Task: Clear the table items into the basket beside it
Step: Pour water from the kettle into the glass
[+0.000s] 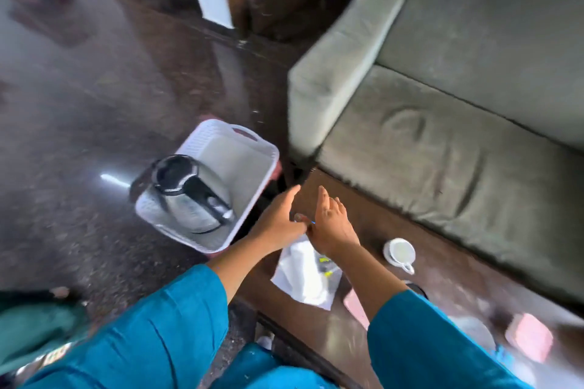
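I am holding both hands over the counter's far end, with the basket just beyond on the floor.

My left hand (pixel 278 218) and right hand (pixel 330 224) are touching at the thumbs, fingers spread and holding nothing that I can make out; something small is showing between them, too blurred to name. The bag (pixel 305 275) is lying on the counter (pixel 373 218) right under my wrists, and the cup (pixel 399 253) is sitting to the right of my right hand, near the sofa (pixel 442 123). The basket (pixel 234 148) is standing left of the counter, just beside my left hand, with the kettle (pixel 186 196) lying inside it.
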Demonstrator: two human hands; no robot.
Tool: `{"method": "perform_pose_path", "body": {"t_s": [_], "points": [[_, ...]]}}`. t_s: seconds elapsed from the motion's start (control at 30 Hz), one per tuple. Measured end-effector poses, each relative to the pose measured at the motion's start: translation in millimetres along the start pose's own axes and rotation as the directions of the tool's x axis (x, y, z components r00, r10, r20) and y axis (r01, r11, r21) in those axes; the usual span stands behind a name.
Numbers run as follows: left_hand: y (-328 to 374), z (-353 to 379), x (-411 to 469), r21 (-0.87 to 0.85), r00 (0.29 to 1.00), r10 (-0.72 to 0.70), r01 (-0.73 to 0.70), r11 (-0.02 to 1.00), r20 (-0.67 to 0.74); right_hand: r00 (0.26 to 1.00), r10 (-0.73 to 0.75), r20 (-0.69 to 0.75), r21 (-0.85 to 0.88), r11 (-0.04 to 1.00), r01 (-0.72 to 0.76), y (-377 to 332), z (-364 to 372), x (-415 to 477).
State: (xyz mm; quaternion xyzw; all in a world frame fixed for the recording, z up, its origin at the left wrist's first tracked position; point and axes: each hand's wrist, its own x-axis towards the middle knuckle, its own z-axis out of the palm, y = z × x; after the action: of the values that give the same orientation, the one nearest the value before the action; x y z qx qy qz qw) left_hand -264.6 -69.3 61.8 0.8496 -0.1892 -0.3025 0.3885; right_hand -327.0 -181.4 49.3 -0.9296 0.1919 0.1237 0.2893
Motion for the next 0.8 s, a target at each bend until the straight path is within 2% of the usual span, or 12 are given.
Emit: {"method": "perform_pose_path", "body": {"t_s": [0.1, 0.2, 0.37, 0.5, 0.6, 0.67, 0.8], "points": [[-27.1, -56.1, -7.1, 0.090, 0.983, 0.039, -0.023, 0.996, -0.179, 0.995, -0.081, 0.050, -0.011, 0.997, 0.082, -60.9, 13.4, 25.6], [-58.1, -100.4, -16.4, 0.098, 0.953, 0.042, -0.013, 0.995, -0.300, 0.983, -0.145, 0.111, 0.000, 0.989, 0.146, -113.6, 34.2, 47.9], [-104.9, -140.6, -18.6, 0.174, 0.893, 0.023, 0.063, 0.983, -0.450, 0.976, -0.080, 0.204, -0.005, 0.997, 0.082, -156.6, 65.7, 77.5], [-137.4, -155.9, -13.9, 0.174, 0.881, -0.037, 0.134, 0.976, -0.472, 0.965, -0.008, 0.263, 0.031, 1.000, 0.000, -167.7, 79.5, 93.4], [-151.9, -157.8, -6.9, 0.101, 0.919, -0.141, 0.191, 0.976, -0.368, 0.954, 0.096, 0.286, 0.176, 0.973, -0.151, -168.5, 85.1, 98.9], [-157.4, -154.0, -3.0, 0.091, 0.928, -0.142, 0.183, 0.979, -0.344, 0.930, 0.156, 0.332, 0.258, 0.934, -0.249, -168.5, 88.0, 101.1], [-162.6, -148.6, -2.0, 0.012, 0.894, -0.098, 0.115, 0.993, -0.436, 0.913, 0.193, 0.359, 0.393, 0.856, -0.335, -164.5, 91.9, 101.4]]}}
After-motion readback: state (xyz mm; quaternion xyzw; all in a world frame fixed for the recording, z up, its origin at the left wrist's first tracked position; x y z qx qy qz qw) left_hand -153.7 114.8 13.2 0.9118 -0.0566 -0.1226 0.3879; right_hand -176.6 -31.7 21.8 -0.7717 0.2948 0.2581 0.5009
